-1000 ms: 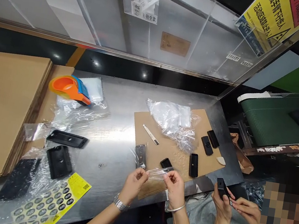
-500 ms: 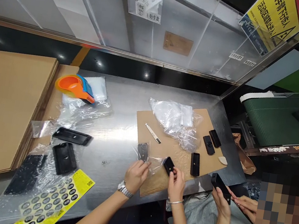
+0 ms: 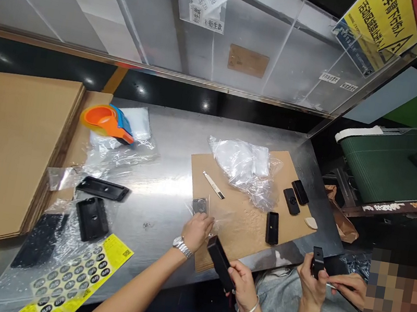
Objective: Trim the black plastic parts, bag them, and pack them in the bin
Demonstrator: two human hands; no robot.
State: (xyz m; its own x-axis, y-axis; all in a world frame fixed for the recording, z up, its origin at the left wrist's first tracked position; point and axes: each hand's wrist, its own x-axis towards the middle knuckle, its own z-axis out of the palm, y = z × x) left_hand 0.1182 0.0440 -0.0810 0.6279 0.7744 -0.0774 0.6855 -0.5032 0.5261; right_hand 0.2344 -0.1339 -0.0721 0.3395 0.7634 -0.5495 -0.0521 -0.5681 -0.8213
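Now that the black case has left the cardboard sheet, both hands are occupied — the right hand gripping it near the desk edge, the left hand seemingly pinching clear film.

The right hand has one case, cardboard three unwrapped ones, the tabletop two shells, one sticker sheet

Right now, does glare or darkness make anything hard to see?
In the head view, bright sheen washes over the metal table; in the head view, the plastic bag glints, blurring its outline; also in the head view, the black case in the right hand is so dark that little surface detail shows.
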